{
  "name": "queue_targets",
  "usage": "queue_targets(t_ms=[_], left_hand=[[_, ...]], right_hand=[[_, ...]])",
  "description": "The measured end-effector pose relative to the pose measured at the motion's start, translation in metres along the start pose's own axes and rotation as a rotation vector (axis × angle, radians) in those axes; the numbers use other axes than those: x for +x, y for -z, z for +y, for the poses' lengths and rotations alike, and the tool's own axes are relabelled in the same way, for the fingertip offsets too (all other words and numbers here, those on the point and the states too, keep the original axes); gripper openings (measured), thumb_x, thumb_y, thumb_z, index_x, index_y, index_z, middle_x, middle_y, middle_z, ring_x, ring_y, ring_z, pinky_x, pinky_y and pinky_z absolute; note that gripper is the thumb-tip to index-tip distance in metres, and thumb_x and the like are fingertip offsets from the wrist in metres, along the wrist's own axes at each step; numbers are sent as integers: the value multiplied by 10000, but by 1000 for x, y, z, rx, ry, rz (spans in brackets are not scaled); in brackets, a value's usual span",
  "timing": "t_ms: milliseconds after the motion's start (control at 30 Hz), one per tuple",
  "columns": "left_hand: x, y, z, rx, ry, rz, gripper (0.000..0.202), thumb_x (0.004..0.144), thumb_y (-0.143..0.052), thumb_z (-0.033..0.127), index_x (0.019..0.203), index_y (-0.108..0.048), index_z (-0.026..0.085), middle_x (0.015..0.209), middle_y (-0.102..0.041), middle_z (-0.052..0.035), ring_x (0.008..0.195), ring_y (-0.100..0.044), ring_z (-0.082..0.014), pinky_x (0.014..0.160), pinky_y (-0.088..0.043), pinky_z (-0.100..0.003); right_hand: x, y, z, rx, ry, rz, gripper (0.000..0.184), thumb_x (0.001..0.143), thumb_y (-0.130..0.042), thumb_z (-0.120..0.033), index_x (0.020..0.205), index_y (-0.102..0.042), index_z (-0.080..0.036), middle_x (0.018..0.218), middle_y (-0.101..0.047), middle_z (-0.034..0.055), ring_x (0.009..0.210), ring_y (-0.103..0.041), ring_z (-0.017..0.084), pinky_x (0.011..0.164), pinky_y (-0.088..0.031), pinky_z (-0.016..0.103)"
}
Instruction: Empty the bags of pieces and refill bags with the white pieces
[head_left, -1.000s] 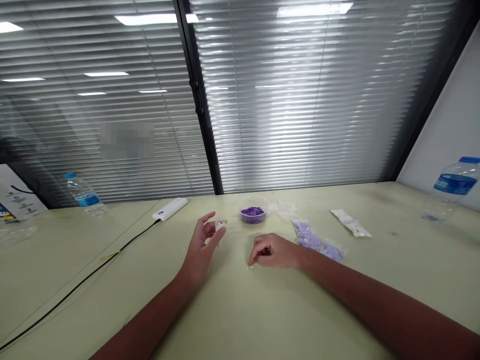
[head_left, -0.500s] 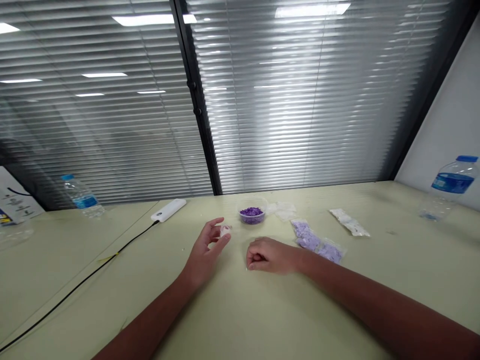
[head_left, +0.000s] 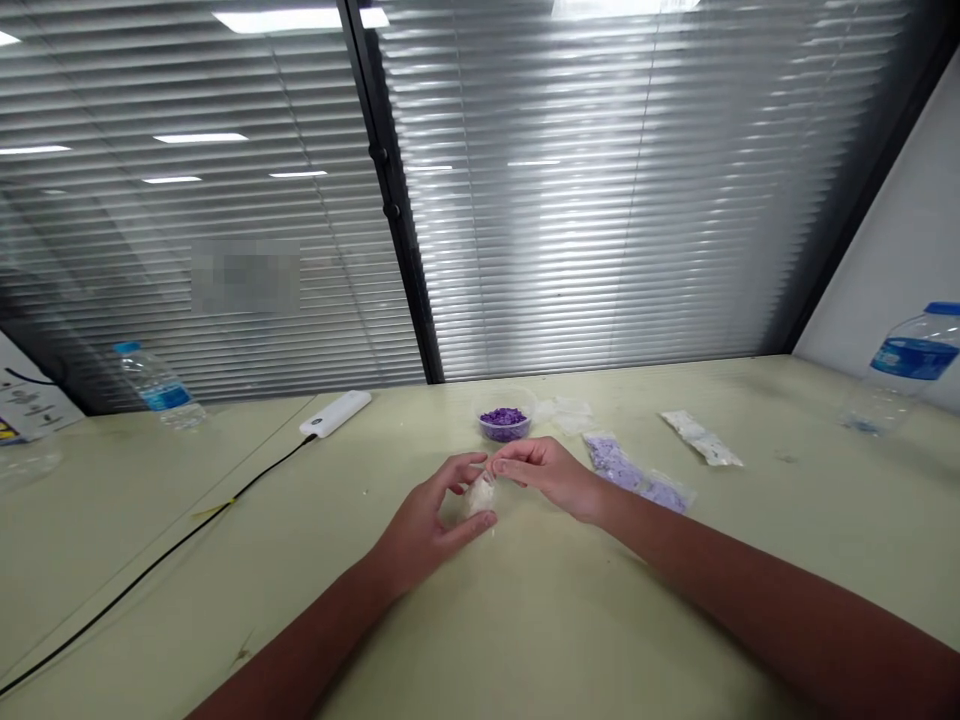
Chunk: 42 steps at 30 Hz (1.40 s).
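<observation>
1. The left hand (head_left: 424,535) cups a small whitish lump (head_left: 480,496) (too blurred to say what it is), with the left fingers (head_left: 459,468) curved fairly wide above it and the thumb below.
2. The right hand (head_left: 547,475) reaches in from 3 o'clock, its right fingers (head_left: 504,464) drawn narrow in a pinch at the lump's upper end.
3. The lump is held between both hands, over the table (head_left: 600,610).
4. At 12 o'clock, a clear plastic tub (head_left: 504,426) holds a shallow heap of purple bits.
5. At 1 o'clock lies a crumpled clear bag (head_left: 564,415); at 2 o'clock, a bag of lilac pieces (head_left: 626,475) sits just beside the right hand, and a packet of white pieces (head_left: 701,438) lies beyond it.
6. A capped water bottle (head_left: 896,370) stands far off at 2 o'clock and another (head_left: 159,396) at 10 o'clock, near a white power bank (head_left: 335,413) with a black cable (head_left: 172,550).
</observation>
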<state>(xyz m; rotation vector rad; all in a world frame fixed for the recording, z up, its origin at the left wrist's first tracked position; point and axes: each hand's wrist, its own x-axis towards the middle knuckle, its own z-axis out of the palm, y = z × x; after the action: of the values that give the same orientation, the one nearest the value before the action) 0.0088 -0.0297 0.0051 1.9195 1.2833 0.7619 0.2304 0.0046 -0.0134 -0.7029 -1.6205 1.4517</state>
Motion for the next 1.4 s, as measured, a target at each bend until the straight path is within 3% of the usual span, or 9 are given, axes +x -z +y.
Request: queue_targets(t_ms=[100,200,333,433,733,1033,1167,1300,1400], left_hand=[[-1,0,3,-29,41,0,623,761,-735,579,1327,-503,459,1212,-660,46,1112,-593,-118,529,-368,-114],[0,3,5,-43,20,44,584,788,-721,549,1323,-503,462,1206,-666,55,1126,-599,-105,622,-402,-107],[4,6,3,-62,29,169,547,812,-689,546,1315,-519,415,1211,-678,42,1143,-594,-115,624,-373,-123],[6,6,0,-87,35,205,575,810,-675,569,1330,-510,388,1241,-681,27,1137,-595,-133,612,-369,-143],[6,6,-1,-60,0,155,555,815,-695,519,1322,-497,412,1251,-683,45,1122,-597,-113,948,-470,-205],[2,2,0,-17,15,89,599,793,-705,558,1341,-498,434,1228,-677,33,1109,-625,-130,772,-484,-163],[3,2,-1,8,3,75,586,807,-707,529,1344,-483,462,1218,-679,56,1138,-612,-115,919,-486,-184],[3,2,-2,23,-13,88,606,805,-712,522,1360,-483,439,1232,-679,41,1148,-597,-124,989,-477,-210],[3,3,-2,21,-20,86,615,802,-711,538,1362,-477,443,1244,-675,44,1151,-596,-124,965,-478,-204]], right_hand=[[-2,1,-1,33,5,21,411,885,-709,-519,1028,-721,-135,990,-695,81,850,-616,161,773,-467,278],[-3,7,5,-71,-14,70,398,894,-690,-534,993,-696,-148,820,-629,25,687,-540,111,640,-423,236],[-8,10,14,-341,-123,-114,357,850,-741,-496,984,-690,-169,690,-465,-37,584,-405,75,529,-309,207],[-11,2,16,-489,-188,-178,370,784,-795,-467,986,-702,-171,689,-511,-35,587,-436,80,513,-306,205],[-9,-7,15,-599,-165,-181,103,809,-710,-256,824,-708,-154,689,-592,-12,616,-481,93,579,-353,212],[-4,19,6,-318,-140,-171,313,961,-597,-480,980,-586,-168,799,-479,-15,666,-418,86,578,-332,200],[-8,6,12,-542,-89,-262,252,886,-694,-398,995,-660,-173,792,-557,-14,666,-483,92,580,-350,206],[-11,-10,18,-774,34,-198,124,832,-716,-296,868,-694,-179,713,-608,-33,627,-514,91,621,-372,224],[-14,-20,15,-853,62,-183,54,863,-643,-207,844,-686,-181,753,-663,-28,688,-569,109,804,-419,283]])
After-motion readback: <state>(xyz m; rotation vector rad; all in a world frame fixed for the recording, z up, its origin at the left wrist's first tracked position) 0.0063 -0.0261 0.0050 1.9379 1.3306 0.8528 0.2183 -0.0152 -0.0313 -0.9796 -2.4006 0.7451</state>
